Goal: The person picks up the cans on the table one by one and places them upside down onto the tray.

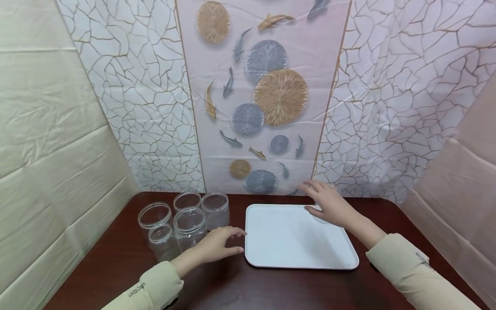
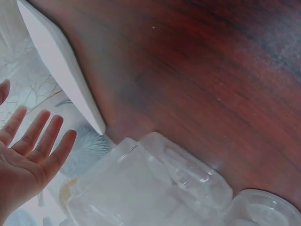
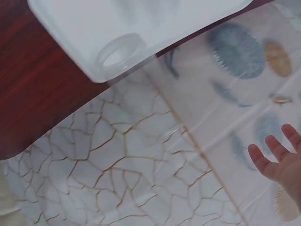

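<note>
A white rectangular tray (image 1: 286, 241) lies on the table. My right hand (image 1: 329, 204) hovers over its far right part with fingers spread, holding nothing. A clear jar (image 3: 123, 54) stands at the tray's far right corner, mostly hidden behind that hand in the head view; in the right wrist view the fingers are apart from it. My left hand (image 1: 217, 245) is beside the tray's left edge, fingers loosely extended and holding nothing. Close to its left stands a clear jar (image 1: 190, 228), within a cluster of several transparent jars, including a smaller one (image 1: 162, 243).
The dark reddish-brown table (image 1: 248, 288) meets a patterned cloth backdrop (image 1: 267, 107) at its far edge. Pale cloth walls (image 1: 50, 129) enclose both sides. Two more jars, a back one (image 1: 187, 201) and a right one (image 1: 215, 211), stand near the far edge.
</note>
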`<state>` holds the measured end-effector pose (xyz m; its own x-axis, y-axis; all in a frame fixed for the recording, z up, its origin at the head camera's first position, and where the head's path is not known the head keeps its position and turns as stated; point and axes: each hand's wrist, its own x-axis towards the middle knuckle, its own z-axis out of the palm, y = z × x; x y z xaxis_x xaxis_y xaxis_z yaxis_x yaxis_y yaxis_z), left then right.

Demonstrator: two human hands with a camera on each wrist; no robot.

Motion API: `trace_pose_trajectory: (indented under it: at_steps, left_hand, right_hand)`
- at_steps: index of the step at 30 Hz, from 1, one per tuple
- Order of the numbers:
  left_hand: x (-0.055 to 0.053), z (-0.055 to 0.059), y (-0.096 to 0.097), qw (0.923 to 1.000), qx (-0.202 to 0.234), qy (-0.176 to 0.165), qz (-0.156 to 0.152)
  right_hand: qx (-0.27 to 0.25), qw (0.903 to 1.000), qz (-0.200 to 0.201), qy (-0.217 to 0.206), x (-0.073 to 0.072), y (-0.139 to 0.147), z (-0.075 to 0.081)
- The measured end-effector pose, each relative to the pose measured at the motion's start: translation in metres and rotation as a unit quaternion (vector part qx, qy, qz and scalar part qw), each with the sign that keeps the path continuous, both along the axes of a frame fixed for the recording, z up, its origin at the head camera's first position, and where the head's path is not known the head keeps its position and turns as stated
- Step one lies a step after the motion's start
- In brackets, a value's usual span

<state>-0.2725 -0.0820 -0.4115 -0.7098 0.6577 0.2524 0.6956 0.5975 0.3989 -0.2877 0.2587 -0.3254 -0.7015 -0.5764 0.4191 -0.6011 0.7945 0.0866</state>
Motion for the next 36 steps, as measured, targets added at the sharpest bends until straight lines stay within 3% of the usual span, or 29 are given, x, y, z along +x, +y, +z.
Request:
trace_pose_trajectory:
  at_steps: [7,12,18,22,27,36]
  left_hand:
    - [0.007,0.012,-0.006,0.9994,0.035,0.004,0.001]
    - [0.012,0.019,-0.013,0.9971,0.057,0.050,0.013]
    - [0.017,0.020,-0.023,0.9932,0.024,0.112,0.024]
    - [0.018,0.023,-0.029,0.9933,0.011,0.112,0.024]
    - [0.018,0.035,-0.036,0.9911,0.003,0.130,0.028]
    - [0.012,0.053,-0.049,0.9880,-0.006,0.141,0.064]
  right_hand:
    - [-0.023,0.9978,0.053,0.032,0.016,-0.013,-0.006]
    - [-0.031,0.9965,0.070,0.034,0.026,-0.019,-0.014]
    - [-0.013,0.9935,0.099,0.055,0.034,-0.025,-0.031]
    - [-0.010,0.9923,0.107,0.061,0.040,-0.030,-0.041]
    - [-0.003,0.9925,0.106,0.060,0.049,-0.032,-0.047]
    - [-0.012,0.9920,0.106,0.068,0.057,-0.026,-0.052]
